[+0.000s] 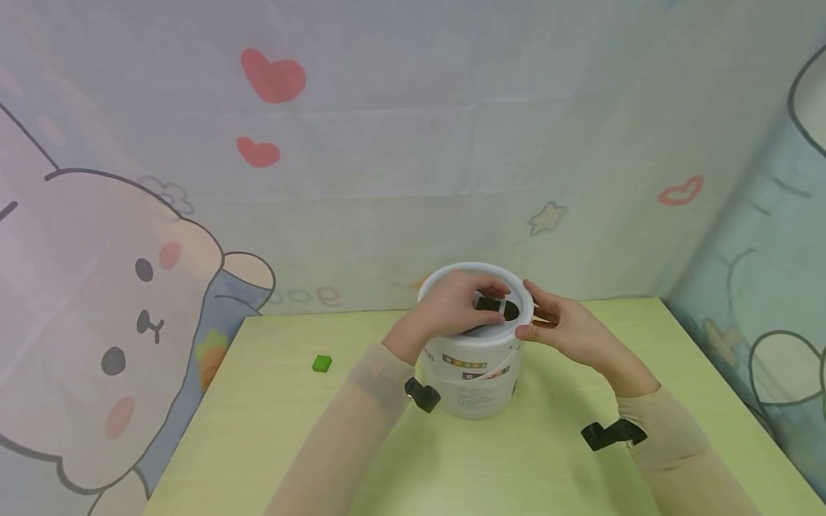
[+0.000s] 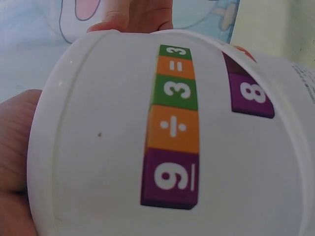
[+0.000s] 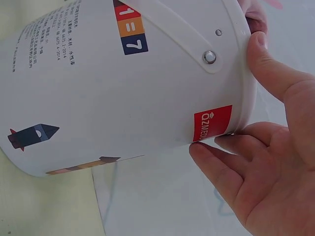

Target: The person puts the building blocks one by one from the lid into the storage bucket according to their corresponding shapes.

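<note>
A white bucket [image 1: 471,390] with printed number blocks stands on the table. My left hand [image 1: 454,301] reaches over its near left rim, palm down. Thumb and forefinger lie apart within the rim, a black shape with a white band [image 1: 503,308] showing between them; the other fingertips are hidden, and I cannot tell whether they hold anything. My right hand [image 1: 571,330] holds the bucket at the right of its rim. In the right wrist view the thumb [image 3: 263,51] rests on the rim and the fingers [image 3: 216,167] curve against the side by a red label [image 3: 212,123].
A small green block [image 1: 321,363] lies on the pale yellow-green table [image 1: 271,430], left of the bucket. A white strap handle [image 3: 182,34] hangs across the bucket's side. Behind the table hangs a cloth backdrop [image 1: 387,179] with hearts and a cartoon animal.
</note>
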Tool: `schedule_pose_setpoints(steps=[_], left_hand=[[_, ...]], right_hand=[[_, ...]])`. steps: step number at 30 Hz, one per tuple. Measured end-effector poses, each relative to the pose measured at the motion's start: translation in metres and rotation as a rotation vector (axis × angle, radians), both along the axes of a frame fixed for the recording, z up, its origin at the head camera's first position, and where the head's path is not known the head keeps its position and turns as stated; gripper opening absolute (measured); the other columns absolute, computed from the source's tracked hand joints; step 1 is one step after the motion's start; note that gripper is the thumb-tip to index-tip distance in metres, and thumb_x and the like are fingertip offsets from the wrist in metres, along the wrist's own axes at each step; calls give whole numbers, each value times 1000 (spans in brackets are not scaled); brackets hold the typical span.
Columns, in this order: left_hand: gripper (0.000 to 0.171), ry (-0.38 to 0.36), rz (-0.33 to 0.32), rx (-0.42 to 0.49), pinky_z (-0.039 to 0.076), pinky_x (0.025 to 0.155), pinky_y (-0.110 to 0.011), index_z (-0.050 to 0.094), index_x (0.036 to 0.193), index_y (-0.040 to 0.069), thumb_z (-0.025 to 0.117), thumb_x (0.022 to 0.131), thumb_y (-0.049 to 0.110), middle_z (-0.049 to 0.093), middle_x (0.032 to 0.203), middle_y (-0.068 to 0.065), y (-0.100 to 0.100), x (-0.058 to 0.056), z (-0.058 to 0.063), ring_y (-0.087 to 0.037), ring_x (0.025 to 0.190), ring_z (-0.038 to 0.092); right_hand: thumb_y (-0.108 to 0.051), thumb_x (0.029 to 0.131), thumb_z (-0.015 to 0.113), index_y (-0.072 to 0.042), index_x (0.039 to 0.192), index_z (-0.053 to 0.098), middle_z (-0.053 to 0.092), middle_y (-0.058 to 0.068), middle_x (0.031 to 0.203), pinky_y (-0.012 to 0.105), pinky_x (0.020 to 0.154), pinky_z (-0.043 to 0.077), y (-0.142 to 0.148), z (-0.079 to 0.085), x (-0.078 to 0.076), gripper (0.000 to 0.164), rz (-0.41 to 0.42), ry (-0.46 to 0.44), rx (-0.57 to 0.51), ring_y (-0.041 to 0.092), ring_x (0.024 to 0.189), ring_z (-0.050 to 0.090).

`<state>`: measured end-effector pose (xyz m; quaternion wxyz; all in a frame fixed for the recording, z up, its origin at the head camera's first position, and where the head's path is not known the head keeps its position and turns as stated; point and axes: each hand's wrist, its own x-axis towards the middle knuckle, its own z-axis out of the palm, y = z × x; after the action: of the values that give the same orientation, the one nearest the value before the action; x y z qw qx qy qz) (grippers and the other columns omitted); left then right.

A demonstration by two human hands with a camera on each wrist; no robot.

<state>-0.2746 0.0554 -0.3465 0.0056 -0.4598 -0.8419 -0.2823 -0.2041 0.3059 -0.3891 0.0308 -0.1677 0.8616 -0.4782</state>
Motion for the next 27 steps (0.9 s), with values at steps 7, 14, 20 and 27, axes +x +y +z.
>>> schedule_pose_setpoints(steps=[7,14,20,27], left_hand=[[38,4,-1,-8,53,98,-24,75,130,10,85,96,23,77,124,-1,2,-1,-3,-15,116,71],[36,-17,1,45,53,93,-24,76,129,8,83,97,22,77,123,-3,-7,-2,-6,-17,112,72],[30,-59,32,199,57,84,-24,77,128,8,80,100,20,78,122,-6,-22,-3,-12,-16,101,71],[30,-62,199,421,59,92,-42,76,129,6,76,103,21,76,126,-6,-62,5,-28,-24,110,69]], right_hand=[[-34,105,73,-8,172,17,27,19,173,54,112,48,1,-4,2,91,4,21,23,43,149,44],[-34,106,71,-9,171,18,26,18,174,56,114,45,-9,-7,-1,88,-8,37,-8,42,152,40],[-36,105,72,-11,172,18,26,17,174,59,114,45,-9,-3,-4,89,-5,24,14,43,152,40],[-39,104,73,-10,172,19,29,19,173,70,116,37,-9,4,1,91,-31,11,68,46,150,43]])
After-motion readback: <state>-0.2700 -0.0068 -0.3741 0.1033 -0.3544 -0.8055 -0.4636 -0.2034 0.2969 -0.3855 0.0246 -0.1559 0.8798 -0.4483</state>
